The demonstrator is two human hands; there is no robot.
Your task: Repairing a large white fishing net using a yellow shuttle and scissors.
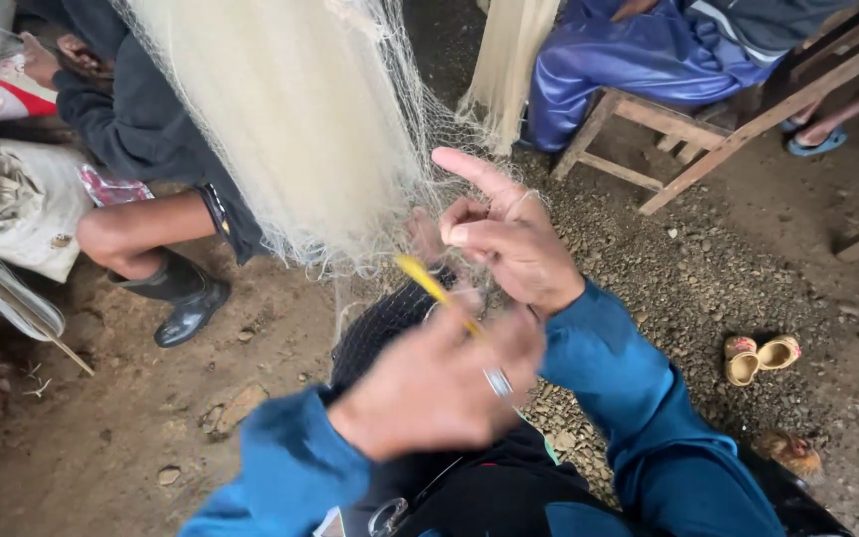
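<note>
The right hand (509,239) pinches pale fine-mesh fishing net (300,119) hanging at eleven o'clock; the left hand (434,383), blurred, grips a slim yellow netting needle (429,283). Keeping the mesh taut likely helps each knot.

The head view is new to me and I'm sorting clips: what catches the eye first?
A pale fishing net hangs from the top centre. Below it the left hand holds a yellow netting needle, while the right hand pinches the mesh, forefinger out. Right, small yellow shoes lie on the gravel.
</note>
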